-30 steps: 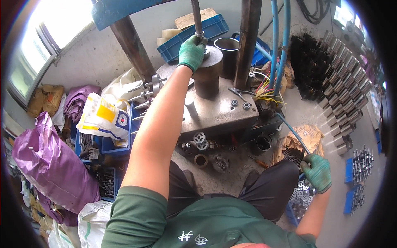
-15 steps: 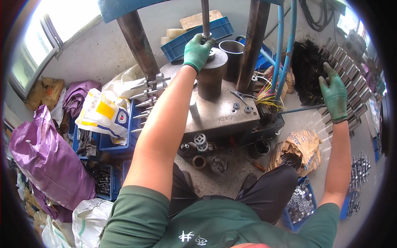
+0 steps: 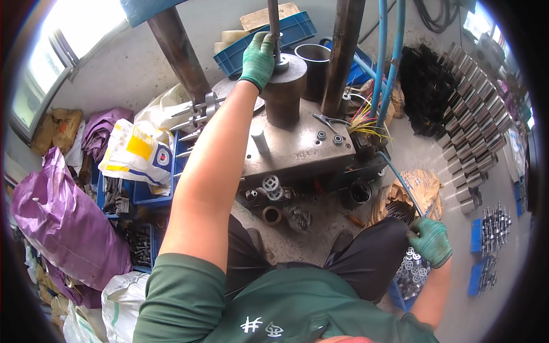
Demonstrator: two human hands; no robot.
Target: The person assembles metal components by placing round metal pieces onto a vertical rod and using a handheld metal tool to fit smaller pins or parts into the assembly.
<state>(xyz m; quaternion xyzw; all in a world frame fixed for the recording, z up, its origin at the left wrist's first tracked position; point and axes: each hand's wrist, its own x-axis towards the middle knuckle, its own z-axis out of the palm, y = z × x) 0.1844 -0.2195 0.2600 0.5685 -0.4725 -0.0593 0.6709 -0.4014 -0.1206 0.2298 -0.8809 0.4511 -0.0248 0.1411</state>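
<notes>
My gloved left hand [image 3: 258, 62] is raised at the upright steel rod [image 3: 274, 20] of the press, its fingers curled up against the rod's left side. Whatever lies inside those fingers is hidden. The rod's lower part meets a small metal ring [image 3: 281, 64] on top of a thick steel cylinder [image 3: 283, 106]. Low on the right, my gloved right hand [image 3: 432, 241] is closed round the end of a thin blue-grey lever [image 3: 403, 182], which slants down from the machine's right side. A heavy metal block [image 3: 303, 148] carries the cylinder, with pliers [image 3: 328, 122] and two small bearings [image 3: 330, 137] lying on it.
Stacked metal sleeves [image 3: 474, 123] stand at the right. Nearer are a torn paper sack [image 3: 429, 186] and a blue bin of wheel-like metal parts [image 3: 409, 274]. Two blue hoses [image 3: 394, 63] run beside the press column [image 3: 346, 51]. Purple sacks [image 3: 63, 217] crowd the left.
My right hand has come down and toward me, swinging the lever from nearly level to a steep slant. My left hand has shifted slightly left and up, uncovering the rod's lower part and the ring.
</notes>
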